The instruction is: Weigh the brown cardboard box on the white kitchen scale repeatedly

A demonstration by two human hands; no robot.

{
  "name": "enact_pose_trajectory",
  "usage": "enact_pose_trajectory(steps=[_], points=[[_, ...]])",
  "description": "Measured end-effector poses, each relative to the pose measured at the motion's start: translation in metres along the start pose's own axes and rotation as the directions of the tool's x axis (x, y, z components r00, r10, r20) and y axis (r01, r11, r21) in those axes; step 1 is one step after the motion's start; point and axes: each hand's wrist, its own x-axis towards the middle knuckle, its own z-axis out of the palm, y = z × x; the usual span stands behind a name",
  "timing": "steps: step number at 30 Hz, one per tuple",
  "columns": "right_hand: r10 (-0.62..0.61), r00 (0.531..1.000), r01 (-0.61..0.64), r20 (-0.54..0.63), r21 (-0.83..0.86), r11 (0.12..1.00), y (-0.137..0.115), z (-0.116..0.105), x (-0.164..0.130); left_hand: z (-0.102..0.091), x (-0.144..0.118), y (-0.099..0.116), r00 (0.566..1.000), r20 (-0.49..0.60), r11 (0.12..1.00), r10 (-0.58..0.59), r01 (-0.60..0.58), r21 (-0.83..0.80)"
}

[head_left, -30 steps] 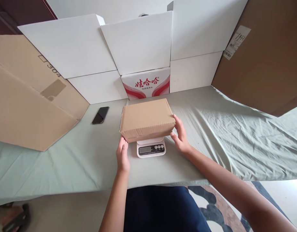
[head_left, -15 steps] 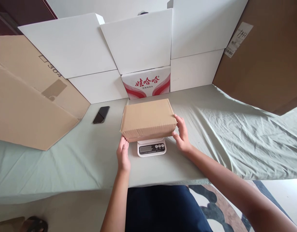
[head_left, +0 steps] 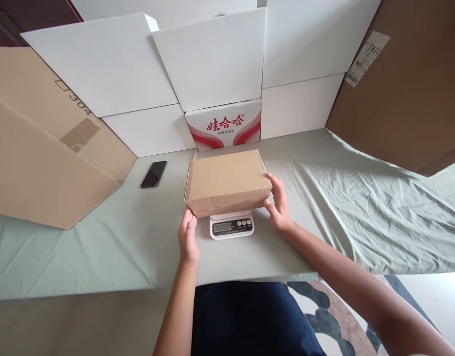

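Observation:
A brown cardboard box sits over a white digital kitchen scale, hiding the scale's platform. Only the front of the scale shows, with its display and several buttons; I make out no digits. My left hand grips the box at its near left corner, fingers partly hidden beneath it. On the right end, my right hand holds the box with fingers along the side and the thumb near the front corner. Whether the box rests its full weight on the scale, I cannot tell.
A black phone lies left of the box on the green tablecloth. White boxes and a red-printed carton line the back. Large cardboard boxes stand at left and right.
The camera view has shifted slightly. Both hands keep their hold on the cardboard box, which stays over the scale with hardly any movement.

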Motion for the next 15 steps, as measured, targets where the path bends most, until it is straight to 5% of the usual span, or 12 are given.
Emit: enact_pose_trajectory(steps=[7, 15], points=[[0.01, 1.0, -0.008, -0.02, 0.063, 0.998, 0.0031, 0.0018, -0.0011, 0.0013, -0.0001, 0.0021, 1.0, -0.011, 0.999, 0.023, -0.023, -0.027], [0.203, 0.971, -0.179, -0.129, 0.176, 0.968, 0.0064, -0.001, 0.0047, -0.0015, 0.0021, -0.0014, 0.997, -0.037, 0.994, 0.069, -0.072, -0.077]])
